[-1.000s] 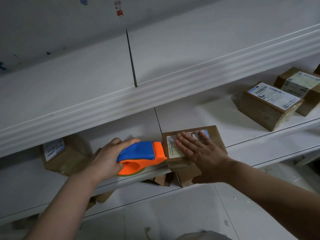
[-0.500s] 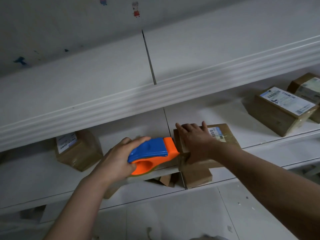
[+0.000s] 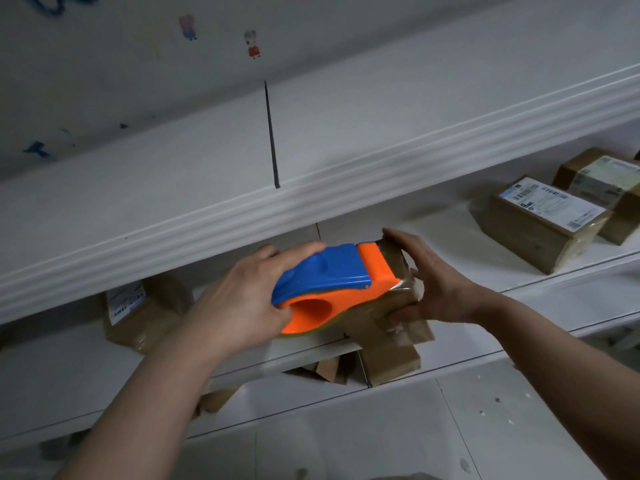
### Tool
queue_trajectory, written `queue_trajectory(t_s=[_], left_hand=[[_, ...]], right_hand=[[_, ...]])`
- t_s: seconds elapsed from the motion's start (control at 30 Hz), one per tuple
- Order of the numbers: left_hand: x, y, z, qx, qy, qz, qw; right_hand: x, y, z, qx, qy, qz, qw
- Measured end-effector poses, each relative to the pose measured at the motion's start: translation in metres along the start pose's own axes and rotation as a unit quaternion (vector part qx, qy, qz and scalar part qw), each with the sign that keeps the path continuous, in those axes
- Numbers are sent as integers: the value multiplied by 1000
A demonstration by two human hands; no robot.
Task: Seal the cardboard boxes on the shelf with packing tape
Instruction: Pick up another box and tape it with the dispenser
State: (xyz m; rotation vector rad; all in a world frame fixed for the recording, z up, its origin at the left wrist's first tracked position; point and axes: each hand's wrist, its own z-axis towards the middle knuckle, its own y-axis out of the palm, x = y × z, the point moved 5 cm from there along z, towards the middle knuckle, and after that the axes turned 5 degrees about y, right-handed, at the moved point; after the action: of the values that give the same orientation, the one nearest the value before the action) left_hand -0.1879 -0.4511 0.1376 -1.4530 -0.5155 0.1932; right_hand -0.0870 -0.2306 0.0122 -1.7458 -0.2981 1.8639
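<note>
Head view: right hand [image 3: 440, 284] now grips tilted box [image 3: 374, 323]; dispenser [image 3: 332, 276] touches it.

shelf board [image 3: 450, 244] is carrying cardboard boxes | white-labelled box [image 3: 540, 225] is sitting near the board's front edge | second labelled box [image 3: 602, 188] is lying just behind and right of it | third box [image 3: 145, 306] is standing well left of it

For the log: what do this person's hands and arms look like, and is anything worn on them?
Both the left hand and the right hand are bare, with no gloves. No ring, watch or bracelet shows on either. The left forearm and the right forearm are uncovered down to the frame's lower edge, and no sleeve comes into view.
</note>
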Motion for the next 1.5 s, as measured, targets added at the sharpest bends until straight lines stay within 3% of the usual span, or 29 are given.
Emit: queue_trajectory(t_s=[0.13,0.3,0.37,0.43,0.57,0.63,0.83,1.03,1.1,1.2,1.27,1.33,1.43,1.5], left_hand=[[-51,-8,-23,10,-61,-34,998],[-58,31,-15,-6,-72,-75,995],[-58,44,-8,-3,-71,-96,993],[-60,52,-6,-9,-68,-97,993],[-59,56,-7,-33,-63,-100,992],[-59,56,-6,-39,-72,-101,992],[-58,58,-10,-34,-83,-105,990],[-49,63,-15,-34,-73,-129,988],[-48,56,-17,-19,-77,-145,986],[-40,33,-16,15,-66,-129,989],[-25,21,-7,17,-56,-56,997],[-6,21,7,-7,-45,35,998],[30,39,28,-21,-1,84,996],[45,49,39,-27,29,104,994]], right_hand=[[19,-14,-14,-9,67,100,993],[23,-17,-19,-18,100,102,990],[20,-26,-18,-10,98,37,994],[10,-33,-16,-14,99,-115,988],[-26,-10,-11,-58,9,-422,905],[-30,-1,-10,-69,-3,-467,881],[-52,38,-17,-63,-66,-509,856],[-67,41,18,-121,26,-504,855],[-67,38,29,-135,30,-455,880],[-63,10,30,-83,3,-295,952],[-40,-1,20,-60,8,-171,983],[-9,-2,5,-66,54,-116,990],[25,2,-9,-80,105,-164,978],[27,6,-8,-82,88,-241,963]])
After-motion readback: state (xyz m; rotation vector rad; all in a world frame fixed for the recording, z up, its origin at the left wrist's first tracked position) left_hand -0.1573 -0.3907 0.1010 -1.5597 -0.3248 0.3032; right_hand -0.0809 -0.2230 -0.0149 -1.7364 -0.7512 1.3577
